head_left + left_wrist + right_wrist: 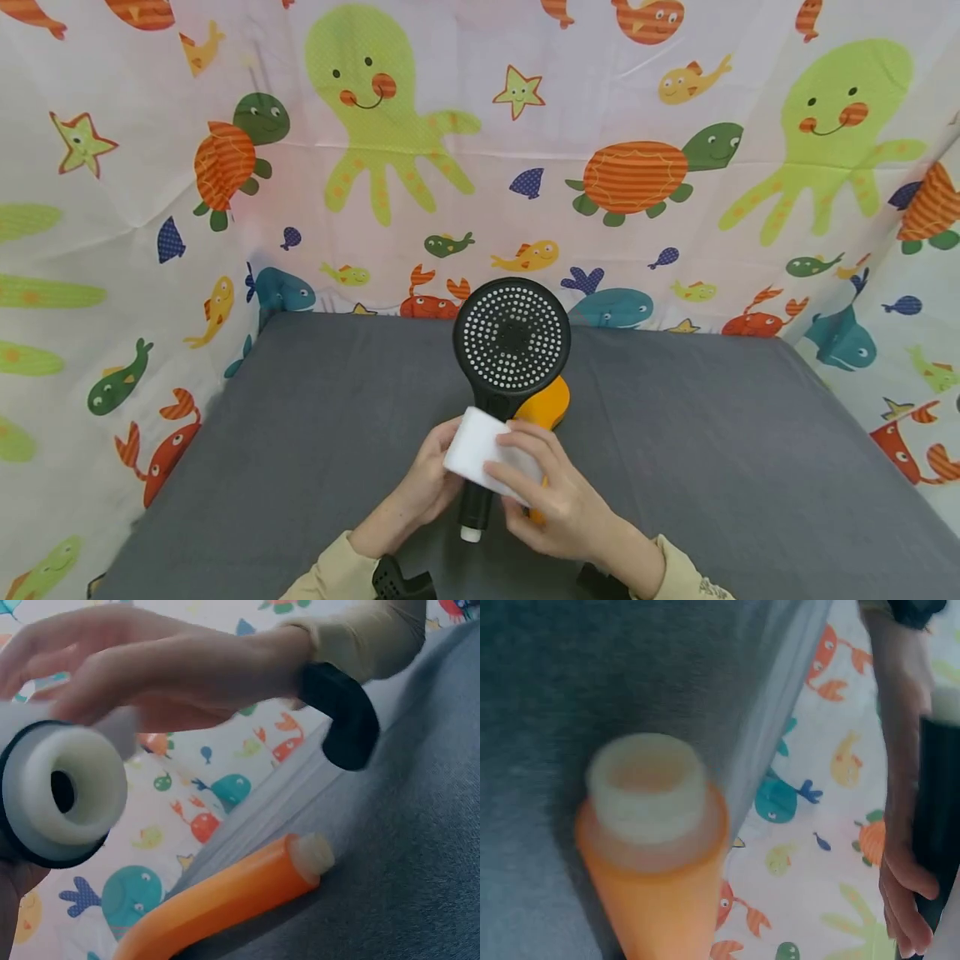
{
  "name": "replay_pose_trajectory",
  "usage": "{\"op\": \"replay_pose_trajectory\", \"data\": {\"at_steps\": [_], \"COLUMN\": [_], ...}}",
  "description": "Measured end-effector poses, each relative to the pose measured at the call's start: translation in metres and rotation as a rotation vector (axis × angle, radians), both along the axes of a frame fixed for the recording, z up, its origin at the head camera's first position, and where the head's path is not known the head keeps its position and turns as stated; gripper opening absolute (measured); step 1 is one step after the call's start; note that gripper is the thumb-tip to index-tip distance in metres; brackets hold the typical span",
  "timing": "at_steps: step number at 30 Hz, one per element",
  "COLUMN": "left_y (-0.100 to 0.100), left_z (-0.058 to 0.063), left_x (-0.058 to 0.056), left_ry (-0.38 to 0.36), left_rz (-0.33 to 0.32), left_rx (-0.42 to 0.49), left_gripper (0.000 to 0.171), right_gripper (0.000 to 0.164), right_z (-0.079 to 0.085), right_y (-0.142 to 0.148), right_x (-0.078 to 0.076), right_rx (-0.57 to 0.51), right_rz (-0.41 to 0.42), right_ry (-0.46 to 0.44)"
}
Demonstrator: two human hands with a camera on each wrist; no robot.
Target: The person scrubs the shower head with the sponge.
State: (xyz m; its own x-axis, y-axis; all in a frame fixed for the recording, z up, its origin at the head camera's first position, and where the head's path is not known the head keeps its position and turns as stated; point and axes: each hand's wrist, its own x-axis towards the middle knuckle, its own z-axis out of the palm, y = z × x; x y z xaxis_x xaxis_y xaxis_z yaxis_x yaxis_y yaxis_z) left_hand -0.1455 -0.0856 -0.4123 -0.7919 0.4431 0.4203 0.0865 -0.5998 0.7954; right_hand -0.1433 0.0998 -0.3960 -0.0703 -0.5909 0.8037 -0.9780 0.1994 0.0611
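Observation:
A black shower head [512,335] is held up over the grey table, its spray face with many pale holes toward the head camera. My left hand [433,475] grips its handle from the left side. With curled fingers, my right hand [558,500] holds a white sponge [483,450] against the front of that handle. The handle's white hollow end [82,787] faces the left wrist camera. Behind the hands an orange shower head [551,402] lies on the table, mostly hidden in the head view. Its orange handle [664,907] with a pale threaded end shows in the right wrist view.
The grey cloth-covered table [337,400] spreads out on both sides of the hands. A white curtain [465,167] printed with sea animals hangs behind it and along both sides. Black straps [341,712] sit on the wrists.

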Motion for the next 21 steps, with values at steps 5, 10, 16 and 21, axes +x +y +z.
{"op": "replay_pose_trajectory", "data": {"at_steps": [5, 10, 16, 21], "left_y": [-0.001, 0.000, 0.001, -0.001], "left_z": [0.007, 0.011, 0.009, 0.001], "left_x": [0.002, 0.007, 0.008, 0.003], "left_ry": [-0.008, -0.049, -0.103, -0.092], "left_rz": [-0.113, -0.097, -0.015, 0.097], "left_rx": [0.079, 0.092, 0.003, -0.053], "left_gripper": [0.038, 0.038, 0.026, 0.023], "right_gripper": [0.030, 0.031, 0.028, 0.024], "right_z": [-0.001, -0.002, -0.003, 0.002], "right_y": [0.000, 0.000, -0.001, 0.002], "right_x": [0.006, 0.006, 0.002, -0.015], "right_rx": [0.169, 0.214, 0.207, 0.047], "right_rz": [0.137, 0.150, 0.139, 0.023], "right_ry": [0.100, 0.099, 0.134, 0.188]}}
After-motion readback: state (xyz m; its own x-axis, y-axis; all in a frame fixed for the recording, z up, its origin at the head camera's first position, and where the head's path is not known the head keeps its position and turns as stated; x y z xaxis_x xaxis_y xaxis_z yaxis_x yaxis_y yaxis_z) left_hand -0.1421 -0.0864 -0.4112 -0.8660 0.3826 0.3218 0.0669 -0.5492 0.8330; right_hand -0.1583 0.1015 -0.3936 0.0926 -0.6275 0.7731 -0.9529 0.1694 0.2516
